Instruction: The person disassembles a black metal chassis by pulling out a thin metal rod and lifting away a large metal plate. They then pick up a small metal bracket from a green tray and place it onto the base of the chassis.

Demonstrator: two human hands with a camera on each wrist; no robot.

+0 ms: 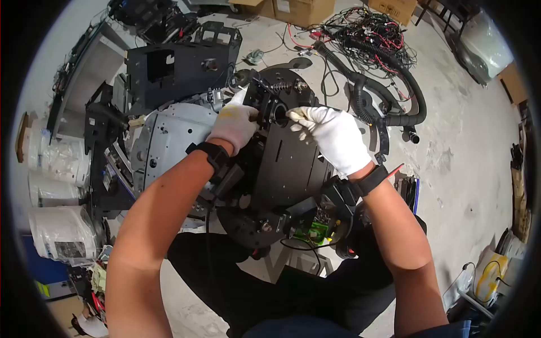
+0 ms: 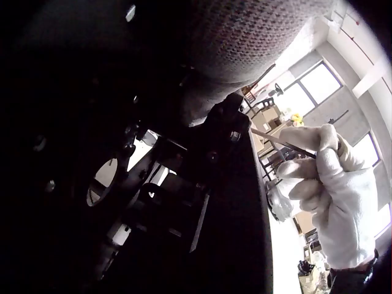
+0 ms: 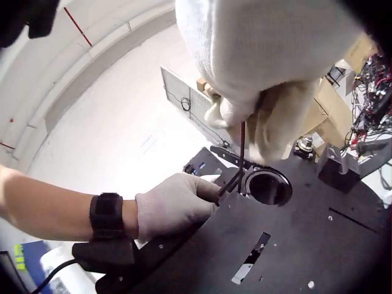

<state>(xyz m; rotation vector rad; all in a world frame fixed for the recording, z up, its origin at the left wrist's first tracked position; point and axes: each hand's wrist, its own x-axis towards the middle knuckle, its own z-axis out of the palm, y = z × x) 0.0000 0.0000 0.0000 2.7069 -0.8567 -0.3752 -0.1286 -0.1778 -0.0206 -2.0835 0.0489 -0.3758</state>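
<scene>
Both hands wear white gloves and work at a black machine assembly. The right hand (image 1: 332,135) pinches a thin dark rod (image 3: 242,150) between thumb and fingers. In the right wrist view the rod runs straight down, its lower end right beside a black ring (image 3: 289,188) set in a black metal plate (image 3: 294,239). Across from it, the left hand (image 1: 234,125) grips a black bracket (image 3: 228,182) at the plate's edge, its lower fingers hidden behind the plate. Deep shadow covers most of the mechanism in the left wrist view.
A coil spring (image 1: 282,87) sits behind the ring. Grey sheet metal (image 1: 180,135) lies left of the assembly. Corrugated hose (image 1: 414,93) and a heap of tangled wires (image 1: 372,36) lie on the floor at the back right. A green circuit board (image 1: 311,232) shows near the person's knees.
</scene>
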